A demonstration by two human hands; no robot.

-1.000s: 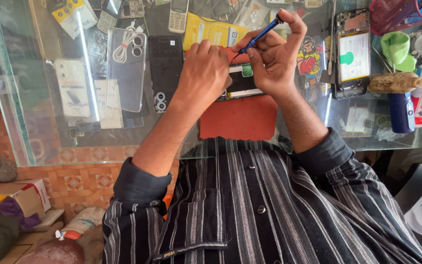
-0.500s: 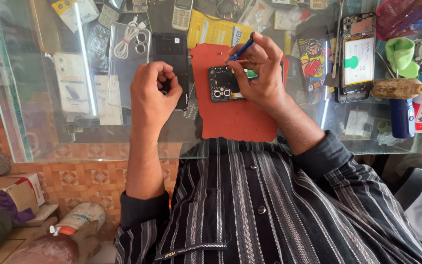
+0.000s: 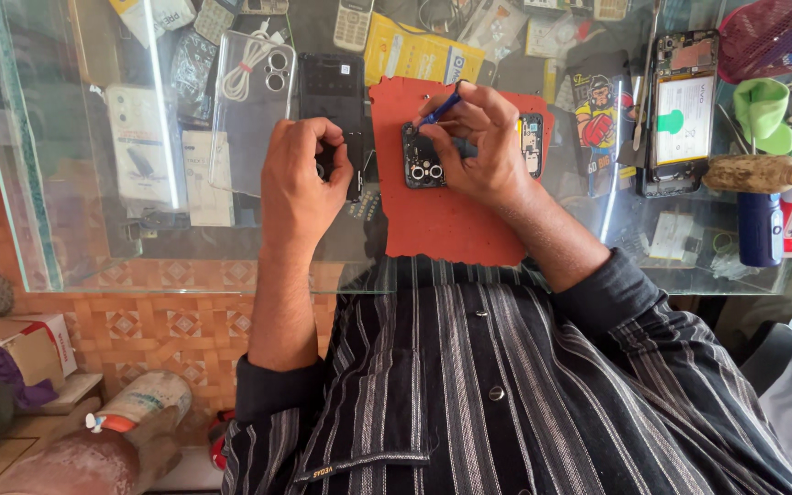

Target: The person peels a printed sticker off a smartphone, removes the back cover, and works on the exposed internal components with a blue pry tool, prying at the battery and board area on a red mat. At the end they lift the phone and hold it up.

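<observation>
A dark phone (image 3: pixel 423 158) lies back-up, with its round camera lenses showing, on a red work mat (image 3: pixel 451 229) on the glass counter. My right hand (image 3: pixel 483 151) rests on the phone and pinches a thin blue screwdriver (image 3: pixel 439 107), whose tip points down at the phone's upper edge. My left hand (image 3: pixel 304 179) hovers over the glass to the left of the mat. Its fingers are curled tight together, and I cannot tell whether something tiny is pinched between them.
An opened phone with a white battery (image 3: pixel 682 110) lies right of the mat. A wooden-handled tool (image 3: pixel 752 172), a blue bottle (image 3: pixel 761 229), a green cloth (image 3: pixel 763 105) and a pink basket (image 3: pixel 772 37) crowd the right. A clear case (image 3: pixel 254 101) and a black panel (image 3: pixel 336 92) lie on the left.
My hands have parted: the left drew away to the left of the mat and curled shut. The right brought the screwdriver down onto the phone on the mat.
</observation>
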